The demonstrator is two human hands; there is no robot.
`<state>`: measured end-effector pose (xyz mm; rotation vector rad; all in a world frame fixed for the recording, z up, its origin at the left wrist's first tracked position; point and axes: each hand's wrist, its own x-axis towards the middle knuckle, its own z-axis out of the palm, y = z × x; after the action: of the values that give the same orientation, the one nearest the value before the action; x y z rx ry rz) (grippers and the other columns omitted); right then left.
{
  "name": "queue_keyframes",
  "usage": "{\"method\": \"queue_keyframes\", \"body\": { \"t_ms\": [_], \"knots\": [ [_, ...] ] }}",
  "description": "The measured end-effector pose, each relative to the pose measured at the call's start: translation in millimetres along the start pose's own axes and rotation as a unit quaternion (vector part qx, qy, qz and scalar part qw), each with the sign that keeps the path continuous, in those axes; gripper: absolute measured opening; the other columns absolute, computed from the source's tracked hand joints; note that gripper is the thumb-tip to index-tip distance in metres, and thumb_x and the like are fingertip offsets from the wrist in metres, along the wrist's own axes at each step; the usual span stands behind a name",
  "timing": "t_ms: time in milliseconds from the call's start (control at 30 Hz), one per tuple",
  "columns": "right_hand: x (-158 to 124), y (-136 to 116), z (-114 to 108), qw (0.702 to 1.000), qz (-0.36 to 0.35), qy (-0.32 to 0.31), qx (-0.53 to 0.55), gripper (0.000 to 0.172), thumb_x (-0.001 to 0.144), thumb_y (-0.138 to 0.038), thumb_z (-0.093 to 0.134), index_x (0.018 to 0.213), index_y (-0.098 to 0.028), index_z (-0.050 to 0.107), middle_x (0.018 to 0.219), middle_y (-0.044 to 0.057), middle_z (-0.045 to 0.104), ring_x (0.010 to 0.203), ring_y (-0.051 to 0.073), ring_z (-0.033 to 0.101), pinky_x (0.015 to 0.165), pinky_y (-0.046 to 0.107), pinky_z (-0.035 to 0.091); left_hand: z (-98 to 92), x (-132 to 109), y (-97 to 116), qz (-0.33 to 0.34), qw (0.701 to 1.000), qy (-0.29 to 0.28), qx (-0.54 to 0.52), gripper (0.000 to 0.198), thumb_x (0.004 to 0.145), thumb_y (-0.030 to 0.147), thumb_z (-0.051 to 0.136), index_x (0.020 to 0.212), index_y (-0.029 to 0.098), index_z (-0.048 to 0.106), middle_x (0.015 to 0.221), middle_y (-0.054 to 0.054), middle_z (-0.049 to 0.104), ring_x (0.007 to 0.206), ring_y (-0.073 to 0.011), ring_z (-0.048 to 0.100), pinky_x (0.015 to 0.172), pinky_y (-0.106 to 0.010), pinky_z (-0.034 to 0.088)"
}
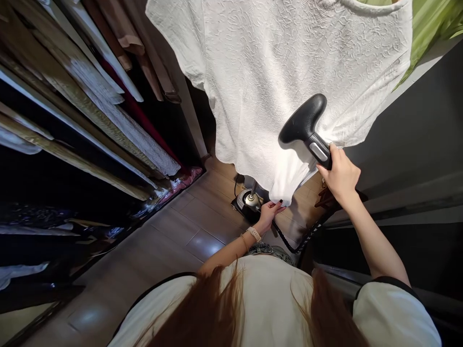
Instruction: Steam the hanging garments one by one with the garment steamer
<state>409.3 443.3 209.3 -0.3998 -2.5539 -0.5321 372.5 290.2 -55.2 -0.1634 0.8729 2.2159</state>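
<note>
A white textured short-sleeved top [246,96] hangs in front of me, its neckline at the top right. My right hand [340,174] is wrapped round the handle of a black garment steamer head [303,120], which lies over the lower front of the top. Below it, my left hand [268,214] pinches the bottom hem of the top between thumb and fingers and holds the fabric downward. Whether the steamer's face touches the cloth is hidden from me.
On the wooden floor [195,212] stands the steamer base [249,200] with its pole. A dark ribbed hose [307,236] loops beside my body. Hanging clothes [90,111] line the left side. Green fabric [430,33] hangs behind the top, near a grey wall [408,125].
</note>
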Motion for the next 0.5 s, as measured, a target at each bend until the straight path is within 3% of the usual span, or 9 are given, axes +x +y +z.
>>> {"method": "queue_keyframes", "body": {
  "t_ms": [100,300,400,500],
  "knots": [
    [0,-8,3,1.0,-0.025,0.004,-0.006,0.055,0.096,-0.043,0.052,0.141,-0.011,0.05,0.102,0.015,0.066,0.082,0.026,0.059,0.057,0.032,0.027,2.1,-1,-2,0.002,1.0,0.001,0.006,0.045,0.058,0.032,0.098,0.091,0.01,0.077,0.099,-0.012,0.078,0.088,-0.0212,0.073,0.104,-0.048,0.055],
    [-19,-21,33,0.993,-0.105,-0.047,-0.003,0.039,0.093,-0.031,0.059,0.125,-0.009,0.056,0.098,0.013,0.066,0.083,0.024,0.058,0.059,0.032,0.031,6.6,-3,-2,0.011,1.0,-0.006,0.01,0.046,0.06,0.033,0.098,0.091,0.01,0.074,0.097,-0.011,0.078,0.089,-0.0216,0.074,0.105,-0.05,0.055],
    [-20,-18,37,0.993,-0.099,-0.059,-0.006,0.033,0.095,-0.032,0.057,0.118,-0.008,0.058,0.093,0.013,0.066,0.08,0.023,0.058,0.058,0.032,0.032,8.5,-2,-1,0.01,1.0,-0.01,0.012,0.045,0.059,0.033,0.098,0.09,0.01,0.074,0.095,-0.011,0.077,0.085,-0.0208,0.074,0.103,-0.049,0.056],
    [-9,-11,27,0.997,-0.061,-0.039,-0.015,0.038,0.096,-0.036,0.053,0.12,-0.007,0.058,0.091,0.013,0.066,0.077,0.023,0.06,0.056,0.031,0.032,10.7,-3,-4,0.001,1.0,-0.011,0.013,0.047,0.058,0.033,0.099,0.09,0.01,0.074,0.094,-0.01,0.077,0.083,-0.0203,0.074,0.101,-0.048,0.057]
  ]
}}
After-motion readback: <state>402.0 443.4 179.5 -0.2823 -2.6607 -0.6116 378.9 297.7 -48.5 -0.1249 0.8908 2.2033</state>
